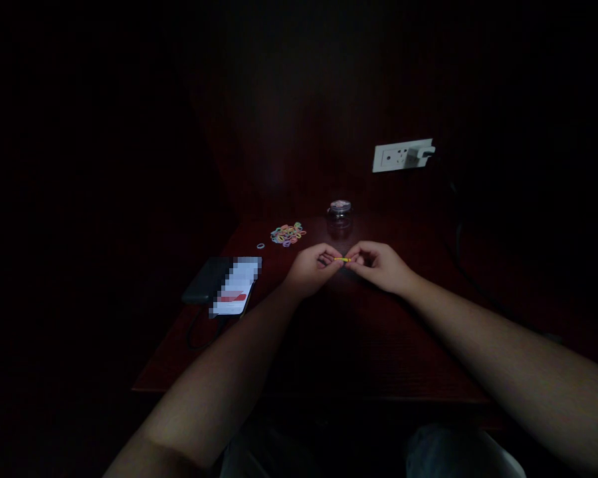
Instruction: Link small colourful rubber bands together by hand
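Note:
Between my two hands a yellow hair tie (342, 259) is held stretched into a short line. My left hand (313, 267) pinches its left end between thumb and fingertips. The right end is pinched the same way by my right hand (379, 265). Both hands are just above the dark red table. Beyond my left hand lies a loose pile of pastel hair ties (288, 234), in several colours. One pale blue hair tie (260, 246) lies apart from the pile, to its left. A small clear round container (339, 216) stands behind my hands.
A lit phone (239, 285) lies at the table's left side, against a black slab-shaped device (205, 280) with a cable. On the wall at the back right is a white socket (391, 158) with a plug (421, 154) in it. A dark cable (458, 239) hangs at the right.

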Available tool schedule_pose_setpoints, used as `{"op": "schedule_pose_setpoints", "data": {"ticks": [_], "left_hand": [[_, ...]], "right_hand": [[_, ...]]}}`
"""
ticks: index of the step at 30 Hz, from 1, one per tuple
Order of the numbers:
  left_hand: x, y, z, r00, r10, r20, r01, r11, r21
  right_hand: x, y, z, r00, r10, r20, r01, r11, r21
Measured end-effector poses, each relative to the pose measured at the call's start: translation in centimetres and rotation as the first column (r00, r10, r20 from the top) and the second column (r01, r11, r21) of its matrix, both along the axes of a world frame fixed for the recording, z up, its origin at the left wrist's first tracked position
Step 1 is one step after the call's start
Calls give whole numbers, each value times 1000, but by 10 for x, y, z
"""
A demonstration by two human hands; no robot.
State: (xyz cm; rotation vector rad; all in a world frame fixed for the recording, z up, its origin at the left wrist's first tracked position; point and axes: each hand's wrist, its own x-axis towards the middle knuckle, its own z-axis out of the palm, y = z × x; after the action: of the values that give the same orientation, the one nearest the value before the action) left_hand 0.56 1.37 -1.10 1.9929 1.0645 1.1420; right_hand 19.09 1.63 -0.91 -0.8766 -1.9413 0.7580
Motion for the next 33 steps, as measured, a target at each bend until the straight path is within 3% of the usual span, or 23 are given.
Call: {"op": "schedule_pose_setpoints", "data": {"ticks": [9, 33], "left_hand": [[-1, 1, 1, 999, 22, 29, -22, 1000, -7], [-2, 0, 1, 1000, -14, 8, 14, 1000, -20]], "right_hand": [[1, 0, 0, 1000, -15, -13, 15, 999, 34], [-1, 0, 0, 1000, 8, -17, -9, 1000, -18]]}}
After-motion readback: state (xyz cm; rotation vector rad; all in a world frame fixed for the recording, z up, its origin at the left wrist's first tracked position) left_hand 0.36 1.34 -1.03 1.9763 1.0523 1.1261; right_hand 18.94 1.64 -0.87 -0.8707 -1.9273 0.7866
